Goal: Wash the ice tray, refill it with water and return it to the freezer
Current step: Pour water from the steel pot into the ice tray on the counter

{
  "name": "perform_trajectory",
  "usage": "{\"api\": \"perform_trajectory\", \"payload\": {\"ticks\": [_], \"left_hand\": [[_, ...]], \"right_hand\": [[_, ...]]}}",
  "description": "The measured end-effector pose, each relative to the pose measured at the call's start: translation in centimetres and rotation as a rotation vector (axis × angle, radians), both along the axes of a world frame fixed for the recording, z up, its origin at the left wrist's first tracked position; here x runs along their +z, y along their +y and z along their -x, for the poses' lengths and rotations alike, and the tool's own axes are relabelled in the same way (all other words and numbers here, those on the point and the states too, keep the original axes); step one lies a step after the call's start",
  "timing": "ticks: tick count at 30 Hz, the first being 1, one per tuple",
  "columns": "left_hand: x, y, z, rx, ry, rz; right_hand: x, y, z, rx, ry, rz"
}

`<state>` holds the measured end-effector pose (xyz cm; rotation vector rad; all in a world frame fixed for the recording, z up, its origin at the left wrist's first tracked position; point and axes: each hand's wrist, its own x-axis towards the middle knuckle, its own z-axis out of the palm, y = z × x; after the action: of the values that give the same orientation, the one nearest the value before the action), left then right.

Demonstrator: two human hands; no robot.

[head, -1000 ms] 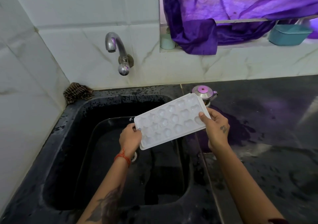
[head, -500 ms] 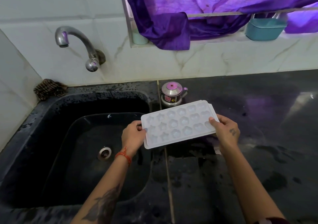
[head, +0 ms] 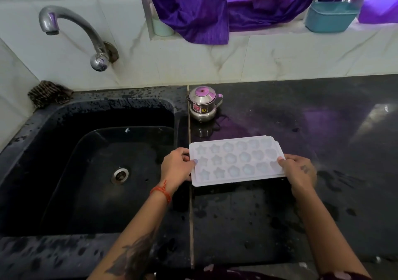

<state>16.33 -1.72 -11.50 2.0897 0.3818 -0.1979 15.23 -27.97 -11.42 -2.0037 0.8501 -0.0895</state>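
Carried right since a second ago, the tray now sits level over the counter, beside the sink. Left hand and right hand pinch its ends. Filling looks finished; next, a level carry to the freezer.

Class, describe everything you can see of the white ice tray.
The ice tray is a white, plastic-looking rectangle with three rows of small moulds, stars toward its left end and rounder shapes toward its right. It lies nearly level over the dark counter, right of the sink. The left hand grips its left end, the right hand its right end.
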Motion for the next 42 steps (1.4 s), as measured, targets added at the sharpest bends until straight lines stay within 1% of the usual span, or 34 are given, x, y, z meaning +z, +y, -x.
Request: {"api": "perform_trajectory", "payload": {"ticks": [9,16,18,21,23,27,32,37,42], "left_hand": [[-0.6,-0.8,0.7,-0.03,0.031,-0.04],[-1.1,-0.9,0.9,-0.012,0.042,-0.059],[-1.1,-0.9,0.9,-0.012,0.04,-0.101],[-0.7,-0.9,0.7,0.001,-0.039,-0.255],[-0.3,-1.1,0.4,0.017,-0.11,-0.309],[0.5,-1.6,-0.8,0.021,-0.248,-0.268],[1.4,-2.4,-2.7,0.018,-0.315,-0.218],[1.6,-2.4,-5.1,0.044,-0.335,-0.18],[0.8,-2.0,-7.6,0.052,-0.314,-0.16]], "right_hand": [[0.1,-0.6,1.6,0.071,0.076,0.125],[-0.5,-1.1,1.8,0.172,0.078,0.184],[-0.8,-1.3,1.7,0.19,0.067,0.209],[-1.3,-1.4,1.2,0.187,0.014,0.296],[-1.4,-1.3,0.7,0.168,-0.063,0.351],[-0.6,-0.1,-0.7,0.204,-0.228,0.386],[0.6,2.2,-3.5,0.316,-0.376,0.337],[1.5,5.0,-6.9,0.43,-0.458,0.284],[1.8,7.3,-10.3,0.537,-0.502,0.248]]}}
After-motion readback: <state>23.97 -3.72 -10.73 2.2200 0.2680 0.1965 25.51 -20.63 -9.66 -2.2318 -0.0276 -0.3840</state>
